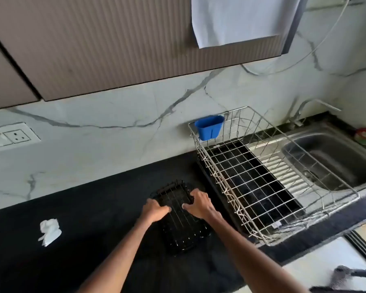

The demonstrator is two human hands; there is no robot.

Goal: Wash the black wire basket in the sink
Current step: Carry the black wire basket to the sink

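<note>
The black wire basket (183,229) lies on the black counter, low in the middle of the head view. My left hand (154,210) grips its left rim with the fingers curled over the wire. On the right rim sits my right hand (199,203), its fingers curled over the edge. The steel sink (330,159) is off to the right, beyond a large dish rack, with its tap (309,108) at the back wall.
A large steel wire dish rack (262,176) with a blue cup (209,127) hooked on its rim stands between the basket and the sink. A crumpled white tissue (50,231) lies on the counter at left. A wall socket (11,137) is far left.
</note>
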